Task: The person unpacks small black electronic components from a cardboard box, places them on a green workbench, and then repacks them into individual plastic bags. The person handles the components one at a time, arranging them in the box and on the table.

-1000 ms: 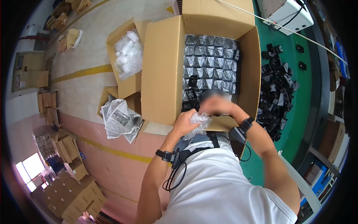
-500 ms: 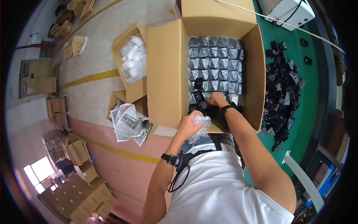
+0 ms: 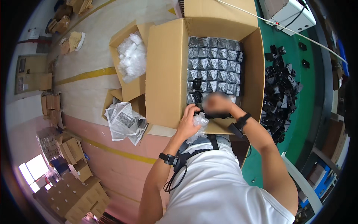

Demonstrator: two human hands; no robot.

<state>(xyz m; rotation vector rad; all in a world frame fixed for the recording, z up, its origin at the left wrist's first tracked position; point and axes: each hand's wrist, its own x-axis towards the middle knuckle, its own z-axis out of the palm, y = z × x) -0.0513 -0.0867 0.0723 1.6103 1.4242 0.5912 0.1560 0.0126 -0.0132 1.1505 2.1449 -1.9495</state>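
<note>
Your left hand [image 3: 188,125] is curled at the six o'clock end of the large carton [image 3: 166,74], its fingers bent round with little gap, gripping clear bubble wrap [image 3: 200,122] on its three o'clock side. The wrap is crumpled and longer than wide; its long axis slants from one o'clock to seven, the lower end hanging toward your waist. Your right hand [image 3: 217,103] sits at two o'clock from the left one, over the near part of the carton; it is blurred, so you cannot tell how far open it is or what it holds. Two black parts [image 3: 197,83] lie at nine to eleven o'clock from it, the farther one pointing roughly twelve to six. Beyond, grey-wrapped packets [image 3: 212,64] stand in rows running nine to three. A pile of black parts [image 3: 281,91] lies at three o'clock on a green surface [image 3: 292,43], and a smaller carton [image 3: 135,89] of clear wrapping is at eleven o'clock from your left hand.
</note>
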